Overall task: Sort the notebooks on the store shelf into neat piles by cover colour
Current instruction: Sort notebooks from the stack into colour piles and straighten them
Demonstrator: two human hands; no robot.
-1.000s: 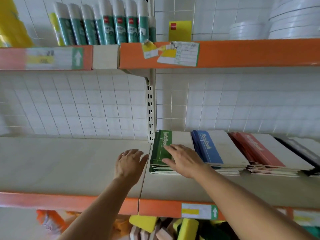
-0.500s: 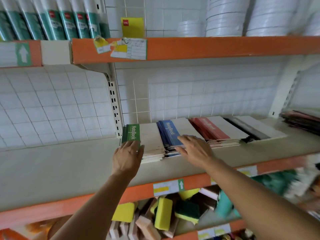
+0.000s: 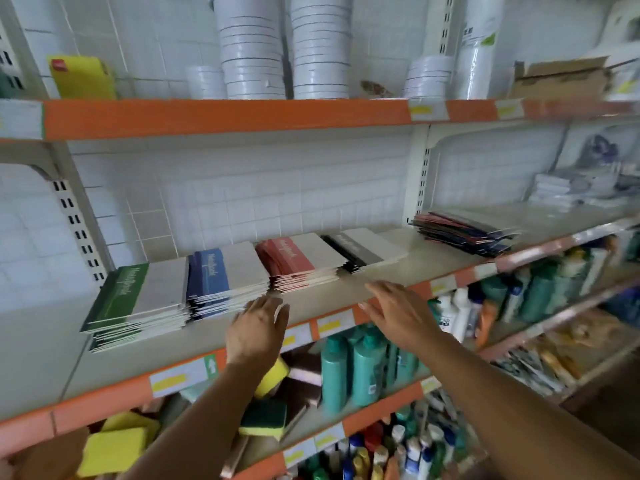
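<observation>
- Hovering mid-frame over shelf (image 3: 346,292), left hand (image 3: 258,329) and right hand (image 3: 398,313) both spread, holding nothing
- Sorted green pile (image 3: 135,303), blue pile (image 3: 225,278), red pile (image 3: 301,259), black pile (image 3: 363,247) centre-left
- Mixed pile (image 3: 464,232) right of centre

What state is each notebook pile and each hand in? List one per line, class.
green pile: stacked, edges slightly uneven
blue pile: stacked, touching the green pile
red pile: stacked, fanned at the spines
black pile: stacked, low
mixed pile: unsorted, splayed, apart to the right
left hand: open, holding nothing
right hand: open, holding nothing
</observation>
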